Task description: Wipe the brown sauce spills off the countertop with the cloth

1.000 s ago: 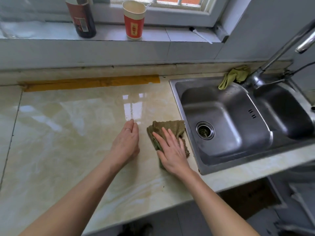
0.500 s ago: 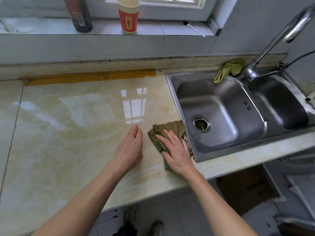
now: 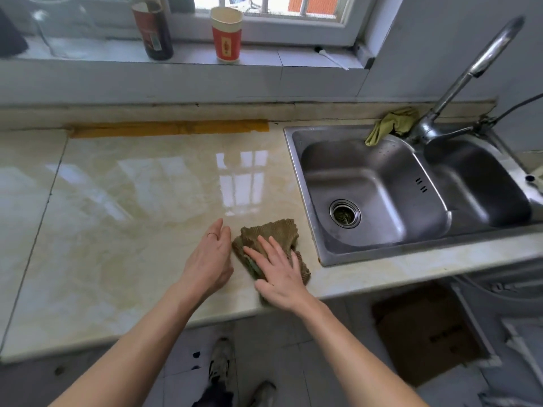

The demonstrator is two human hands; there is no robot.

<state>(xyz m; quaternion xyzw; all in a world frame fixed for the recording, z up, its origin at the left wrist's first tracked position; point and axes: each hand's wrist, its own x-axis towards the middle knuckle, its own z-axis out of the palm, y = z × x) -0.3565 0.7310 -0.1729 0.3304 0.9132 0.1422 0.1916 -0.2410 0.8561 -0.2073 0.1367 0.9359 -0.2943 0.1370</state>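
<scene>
A crumpled olive-brown cloth (image 3: 274, 233) lies on the glossy beige countertop (image 3: 132, 230), close to its front edge and just left of the sink. My right hand (image 3: 279, 271) presses flat on the cloth with fingers spread. My left hand (image 3: 210, 259) stands on its edge on the counter right beside the cloth, fingers together, holding nothing. I can make out no distinct brown sauce spill on the counter; only faint yellowish marbling shows.
A steel double sink (image 3: 411, 195) with a tall tap (image 3: 470, 71) sits to the right, a green rag (image 3: 392, 123) at its back rim. A dark bottle (image 3: 152, 30) and a red paper cup (image 3: 226, 35) stand on the windowsill. Orange tape (image 3: 167, 129) runs along the back.
My right hand has slid the cloth a little toward the counter's front edge. The view has pulled back and shows the floor and my shoes.
</scene>
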